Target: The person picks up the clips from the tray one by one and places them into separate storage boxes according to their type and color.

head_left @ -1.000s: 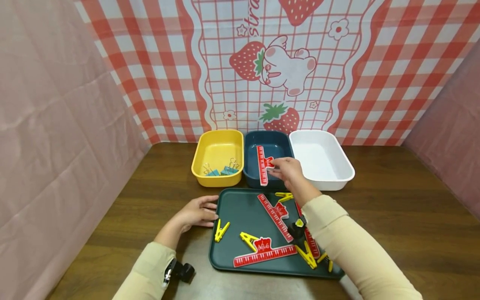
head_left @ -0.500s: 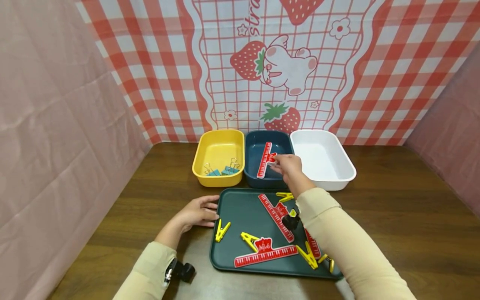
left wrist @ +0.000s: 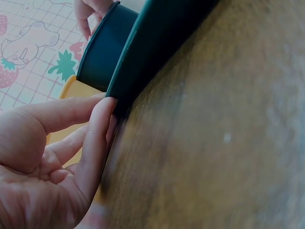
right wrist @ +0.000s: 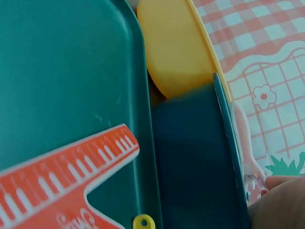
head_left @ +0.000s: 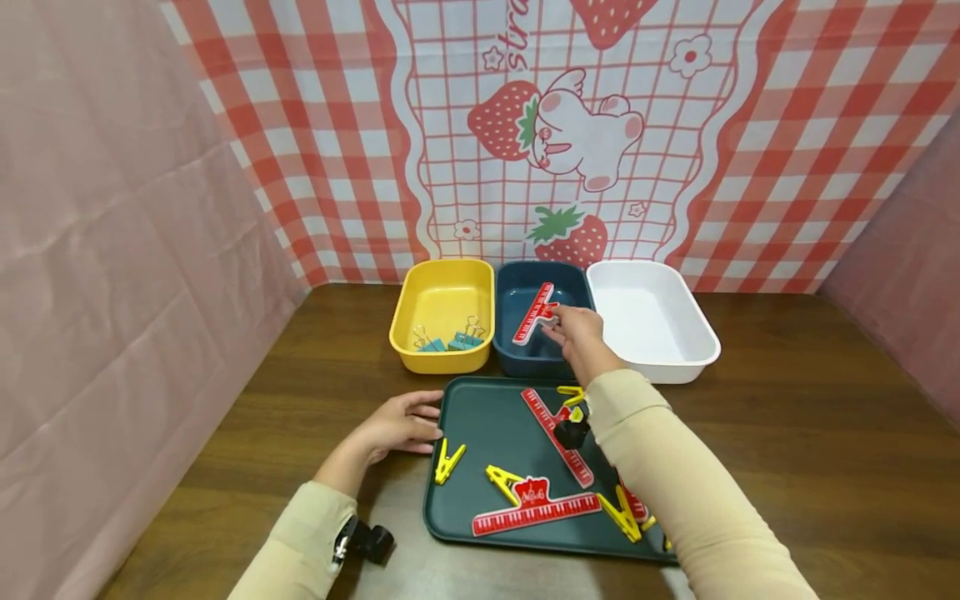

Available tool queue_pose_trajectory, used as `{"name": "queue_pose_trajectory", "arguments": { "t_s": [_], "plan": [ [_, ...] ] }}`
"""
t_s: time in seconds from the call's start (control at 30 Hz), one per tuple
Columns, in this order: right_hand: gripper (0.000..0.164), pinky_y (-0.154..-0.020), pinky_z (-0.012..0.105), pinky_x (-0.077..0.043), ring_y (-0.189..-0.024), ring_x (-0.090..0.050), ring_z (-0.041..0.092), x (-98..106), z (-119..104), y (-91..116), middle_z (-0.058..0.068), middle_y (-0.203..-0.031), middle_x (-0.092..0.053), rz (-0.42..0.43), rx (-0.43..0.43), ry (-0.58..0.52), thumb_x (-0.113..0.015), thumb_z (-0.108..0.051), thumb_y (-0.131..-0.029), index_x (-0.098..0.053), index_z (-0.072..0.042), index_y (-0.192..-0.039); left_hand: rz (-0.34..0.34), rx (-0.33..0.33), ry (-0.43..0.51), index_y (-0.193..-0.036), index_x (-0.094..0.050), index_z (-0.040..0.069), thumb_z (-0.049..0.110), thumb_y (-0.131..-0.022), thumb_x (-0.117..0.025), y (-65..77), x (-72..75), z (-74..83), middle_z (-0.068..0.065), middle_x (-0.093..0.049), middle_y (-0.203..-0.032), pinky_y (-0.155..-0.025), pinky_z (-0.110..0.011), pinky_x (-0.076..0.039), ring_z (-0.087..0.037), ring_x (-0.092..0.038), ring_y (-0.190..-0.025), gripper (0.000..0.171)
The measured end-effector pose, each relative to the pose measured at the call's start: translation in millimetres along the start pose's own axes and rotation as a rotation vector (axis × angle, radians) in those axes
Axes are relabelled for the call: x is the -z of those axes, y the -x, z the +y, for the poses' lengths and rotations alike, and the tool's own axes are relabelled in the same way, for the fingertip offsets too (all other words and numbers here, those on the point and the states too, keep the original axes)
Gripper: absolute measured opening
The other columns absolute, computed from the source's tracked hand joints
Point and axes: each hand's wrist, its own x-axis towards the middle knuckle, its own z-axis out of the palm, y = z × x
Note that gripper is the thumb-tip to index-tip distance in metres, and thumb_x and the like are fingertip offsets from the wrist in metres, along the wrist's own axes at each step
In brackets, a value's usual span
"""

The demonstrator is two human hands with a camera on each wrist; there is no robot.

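Observation:
My right hand point(head_left: 582, 335) pinches a red clip with a piano-key pattern point(head_left: 535, 317) by its handle part, over the dark blue bin point(head_left: 517, 360). In the right wrist view only the clip's pale back edge point(right wrist: 244, 138) shows beyond the bin's wall. With fairly straight fingers, my left hand point(head_left: 397, 427) touches the left rim of the dark green tray point(head_left: 480, 417). On that tray lie more red piano-key clips point(head_left: 536, 508), one partly under my right sleeve, and several yellow clips point(head_left: 450, 461).
Left of the blue bin, a yellow bin point(head_left: 442, 360) holds teal binder clips point(head_left: 467, 340). A white bin point(head_left: 652, 317) adjoins on the right. All three stand behind the tray on a wooden table point(head_left: 300, 358), before a red-checked cloth point(head_left: 337, 167).
The red clip has turned clockwise over the blue bin, from near upright to slanting, while my right hand shifted slightly farther back. My left hand stays at the tray's rim.

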Motion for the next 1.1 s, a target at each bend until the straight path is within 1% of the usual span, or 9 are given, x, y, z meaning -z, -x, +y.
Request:
{"name": "queue_pose_trajectory", "arguments": {
  "t_s": [0.13,0.23,0.43,0.6,0.67,0.83,0.93,1.03,1.1],
  "plan": [
    [0.039,-0.087,0.034,-0.049,-0.077,-0.058,0.018,-0.6,1.8,-0.1,0.014,-0.101,-0.052,0.009,0.007,-0.062,-0.046,0.001,-0.092,-0.045,0.006,-0.131,-0.012,-0.003,0.004,-0.14,-0.037,0.001,-0.01,-0.082,-0.061,-0.8,-3.2,0.2,-0.023,-0.047,-0.121,-0.071,-0.039,-0.056,-0.021,-0.061,-0.083,0.063],
    [0.043,-0.089,0.035,-0.048,-0.078,-0.054,0.018,0.5,1.5,0.2,0.016,-0.105,-0.049,0.008,0.011,-0.098,-0.047,0.001,-0.091,-0.042,0.005,-0.133,-0.014,-0.005,0.0,-0.14,-0.037,0.001,-0.01,-0.082,-0.061,-1.2,-4.7,0.6,-0.023,-0.047,-0.121,-0.071,-0.038,-0.056,-0.021,-0.061,-0.082,0.063],
    [0.046,-0.089,0.032,-0.049,-0.103,-0.054,0.025,6.3,-1.3,0.7,0.02,-0.122,-0.046,-0.029,0.011,-0.107,-0.047,-0.003,-0.092,-0.039,0.003,-0.137,-0.008,0.0,-0.01,-0.14,-0.038,0.001,-0.009,-0.082,-0.061,-2.4,-3.6,1.1,-0.022,-0.047,-0.121,-0.071,-0.038,-0.057,-0.02,-0.061,-0.082,0.063],
    [0.049,-0.088,0.032,-0.049,-0.092,-0.056,0.021,10.4,-2.4,2.1,0.016,-0.111,-0.047,-0.057,0.013,-0.114,-0.048,-0.004,-0.092,-0.035,0.0,-0.139,-0.003,0.006,-0.011,-0.14,-0.038,0.002,-0.009,-0.082,-0.062,-2.3,-2.5,0.7,-0.022,-0.048,-0.121,-0.071,-0.038,-0.057,-0.021,-0.061,-0.083,0.063],
    [0.049,-0.089,0.032,-0.048,-0.091,-0.055,0.021,11.4,-2.7,3.5,0.017,-0.113,-0.047,-0.073,0.016,-0.116,-0.047,-0.004,-0.093,-0.034,0.0,-0.14,0.001,0.006,-0.009,-0.14,-0.039,0.002,-0.009,-0.082,-0.062,-1.8,-2.1,0.6,-0.022,-0.048,-0.121,-0.071,-0.038,-0.057,-0.021,-0.061,-0.083,0.063],
    [0.048,-0.092,0.032,-0.047,-0.109,-0.051,0.027,13.2,-2.6,6.5,0.021,-0.13,-0.041,-0.108,0.014,-0.117,-0.046,-0.008,-0.096,-0.032,0.0,-0.141,0.005,0.008,-0.005,-0.14,-0.039,0.001,-0.009,-0.083,-0.061,-1.0,-1.5,0.5,-0.022,-0.048,-0.121,-0.071,-0.038,-0.056,-0.021,-0.061,-0.083,0.062],
    [0.049,-0.093,0.031,-0.046,-0.119,-0.046,0.029,13.8,-2.2,8.9,0.021,-0.135,-0.038,-0.131,0.016,-0.111,-0.045,-0.009,-0.096,-0.031,0.0,-0.142,0.009,0.007,-0.005,-0.139,-0.039,0.001,-0.01,-0.082,-0.061,-1.0,-1.1,0.6,-0.022,-0.048,-0.12,-0.071,-0.038,-0.057,-0.021,-0.061,-0.083,0.062],
    [0.047,-0.093,0.031,-0.046,-0.121,-0.044,0.03,14.9,-1.3,12.2,0.021,-0.133,-0.039,-0.15,0.02,-0.098,-0.045,-0.01,-0.097,-0.032,0.001,-0.141,0.014,0.009,0.0,-0.139,-0.039,0.001,-0.01,-0.082,-0.061,-1.2,-0.9,0.4,-0.022,-0.048,-0.12,-0.07,-0.038,-0.057,-0.021,-0.061,-0.083,0.063],
    [0.046,-0.093,0.031,-0.046,-0.121,-0.044,0.031,16.5,-0.2,14.4,0.02,-0.128,-0.042,-0.162,0.026,-0.087,-0.044,-0.01,-0.097,-0.033,0.001,-0.141,0.015,0.01,0.002,-0.139,-0.039,0.001,-0.011,-0.081,-0.061,-1.1,-0.9,0.2,-0.022,-0.048,-0.119,-0.069,-0.038,-0.057,-0.021,-0.061,-0.083,0.063]
  ]
}}
